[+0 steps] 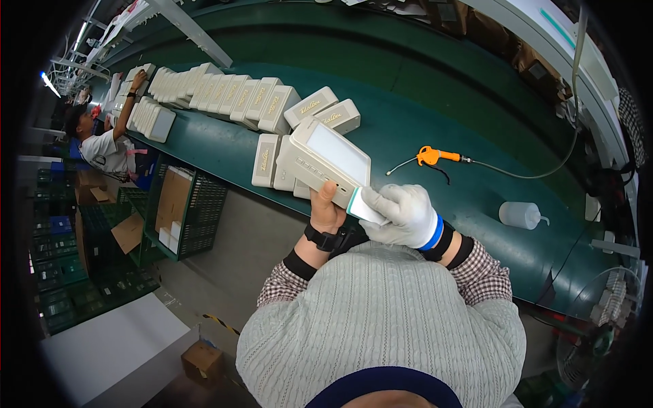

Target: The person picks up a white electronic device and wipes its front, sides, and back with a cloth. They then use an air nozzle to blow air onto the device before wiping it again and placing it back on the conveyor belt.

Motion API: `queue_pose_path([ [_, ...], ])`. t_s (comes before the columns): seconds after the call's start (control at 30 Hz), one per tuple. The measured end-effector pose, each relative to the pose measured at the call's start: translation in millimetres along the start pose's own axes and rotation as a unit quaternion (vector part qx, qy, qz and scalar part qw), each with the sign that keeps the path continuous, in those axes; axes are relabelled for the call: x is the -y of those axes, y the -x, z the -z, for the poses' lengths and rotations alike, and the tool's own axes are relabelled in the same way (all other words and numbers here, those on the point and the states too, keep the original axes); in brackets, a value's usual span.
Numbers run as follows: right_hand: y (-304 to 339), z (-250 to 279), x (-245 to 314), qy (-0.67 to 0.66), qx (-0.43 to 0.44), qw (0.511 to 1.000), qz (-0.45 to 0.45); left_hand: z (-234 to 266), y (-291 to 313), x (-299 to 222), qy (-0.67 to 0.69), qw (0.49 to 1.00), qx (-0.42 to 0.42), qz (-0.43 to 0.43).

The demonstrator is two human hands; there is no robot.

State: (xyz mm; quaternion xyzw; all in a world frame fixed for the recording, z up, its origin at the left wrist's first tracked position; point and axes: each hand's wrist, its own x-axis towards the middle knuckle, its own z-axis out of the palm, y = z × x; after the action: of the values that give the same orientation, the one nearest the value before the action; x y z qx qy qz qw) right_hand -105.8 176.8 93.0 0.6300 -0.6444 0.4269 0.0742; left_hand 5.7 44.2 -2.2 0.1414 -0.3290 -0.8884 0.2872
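My bare left hand point(327, 209) is closed on the lower side of a beige boxy device point(314, 163) with a pale rectangular screen, held tilted above the table edge. In a white glove, my right hand point(403, 214) pinches a folded white cloth point(364, 208) with a teal edge. That cloth lies against the device's near right end. Just left of the held device, a similar beige device point(264, 160) stands on the table, with others partly hidden behind it. Two more beige devices point(311, 106) lean together beyond.
A long row of beige devices point(235, 95) runs along the green table point(408, 122) toward a co-worker point(109, 146) at far left. An orange air blow gun point(435, 156) with a hose and a white squeeze bottle point(520, 215) lie to the right. A green crate point(197, 217) stands left below.
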Motion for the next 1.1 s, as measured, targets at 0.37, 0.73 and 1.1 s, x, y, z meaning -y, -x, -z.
queue_pose_path([
  [0.37, -12, 2, 4, 0.044, 0.001, 0.999, -0.004, 0, 3, 7, -0.008, 1.0, -0.012, 0.004],
  [0.73, -12, 0, -4, 0.011, -0.022, 1.0, -0.006, -6, 0, 10, -0.031, 0.999, -0.022, -0.018],
  [1.1, 109, 27, -102, 0.085, 0.364, 0.803, -0.465, -3, -19, -20, -0.009, 1.0, -0.012, -0.017],
])
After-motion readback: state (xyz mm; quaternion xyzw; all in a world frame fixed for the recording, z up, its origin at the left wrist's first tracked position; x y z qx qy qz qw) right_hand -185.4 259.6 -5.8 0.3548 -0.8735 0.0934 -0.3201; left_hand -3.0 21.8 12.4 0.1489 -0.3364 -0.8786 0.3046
